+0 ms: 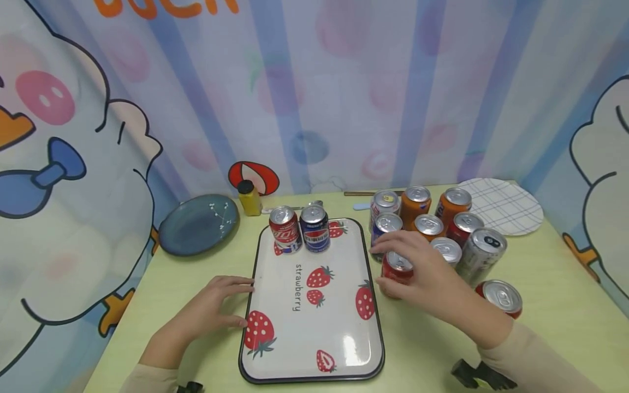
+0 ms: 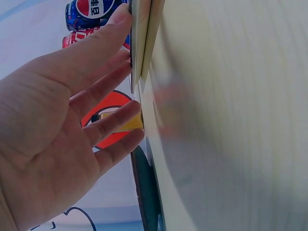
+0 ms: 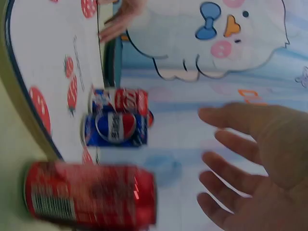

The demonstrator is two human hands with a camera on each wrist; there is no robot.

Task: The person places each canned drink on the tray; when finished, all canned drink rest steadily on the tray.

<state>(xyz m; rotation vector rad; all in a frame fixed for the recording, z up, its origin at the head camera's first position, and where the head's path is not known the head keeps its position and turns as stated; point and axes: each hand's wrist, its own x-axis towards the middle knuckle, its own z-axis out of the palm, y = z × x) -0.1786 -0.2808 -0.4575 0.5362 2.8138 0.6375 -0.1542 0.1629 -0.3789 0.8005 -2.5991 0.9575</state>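
My left hand (image 1: 208, 308) is at the left edge of a white strawberry-print tray (image 1: 295, 349), its fingertips at the rim. In the left wrist view its fingers are loosely spread and grip nothing. A red soda can (image 1: 285, 232) and a blue Pepsi can (image 1: 315, 230) stand side by side on the tray's far end. My right hand (image 1: 427, 273) reaches over a red soda can (image 1: 397, 267) just right of the tray. The right wrist view shows this red can (image 3: 91, 195) apart from the relaxed fingers, with the palm partly out of frame.
Several more cans crowd the right side, among them orange cans (image 1: 415, 203), a tall silver can (image 1: 482, 254) and a nearer red can (image 1: 500, 297). A checked plate (image 1: 506, 207) lies behind them. At the back left are a dark green plate (image 1: 199, 225) and a yellow bottle (image 1: 249, 199).
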